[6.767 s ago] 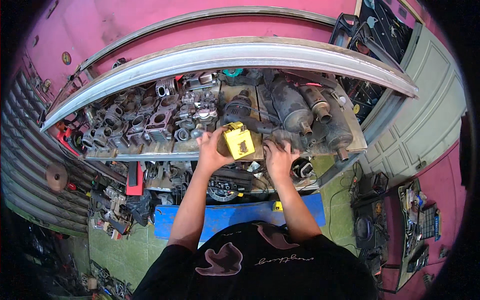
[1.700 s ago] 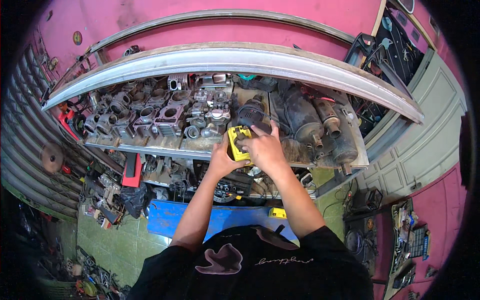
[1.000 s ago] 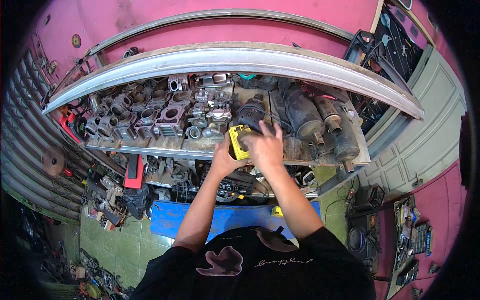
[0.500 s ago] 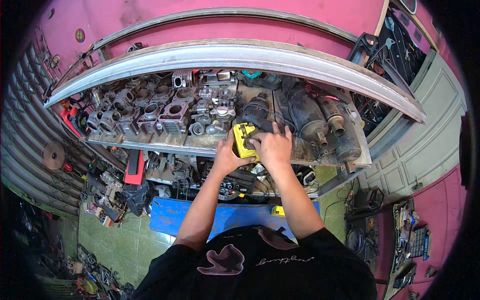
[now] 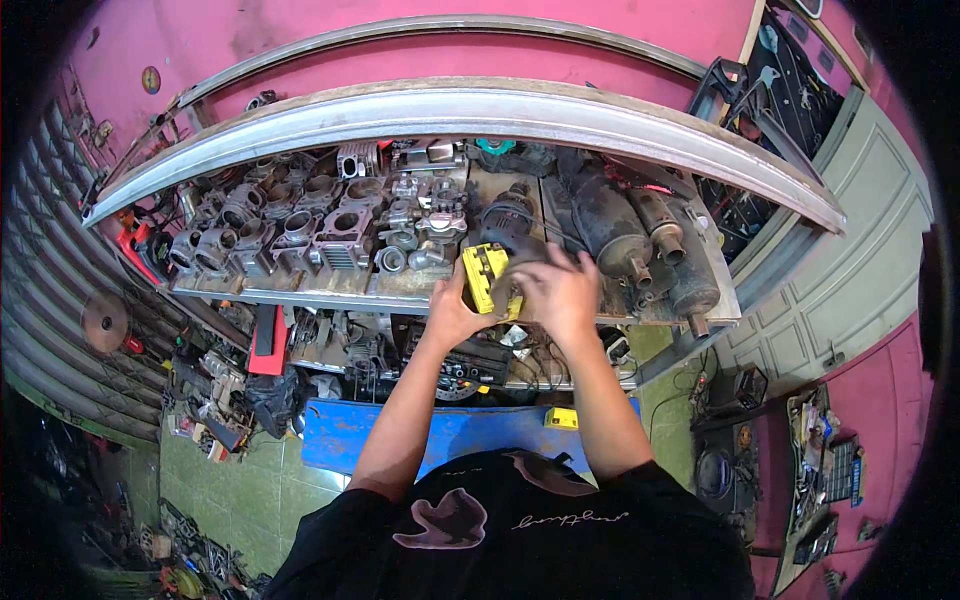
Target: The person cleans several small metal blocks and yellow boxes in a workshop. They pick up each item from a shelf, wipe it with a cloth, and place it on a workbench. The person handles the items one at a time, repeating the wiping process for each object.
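My left hand grips a yellow box-shaped battery with black parts on its upper side, held over the front edge of the workbench. At its right side my right hand pinches a dark, limp cloth-like piece, close against the battery. Motion smears those fingers a little, and they partly hide the piece. Just beyond the hands lies a dark corded power tool, resembling a drill, on the wooden top.
Engine cylinders and carburetors crowd the bench's left; mufflers lie right. A metal beam spans above. Below are a lower shelf of parts, a blue bench and a second yellow box.
My right hand has shifted slightly right and its fingers have lifted off the battery's top, drawing the dark piece toward its right side. The left hand keeps its grip.
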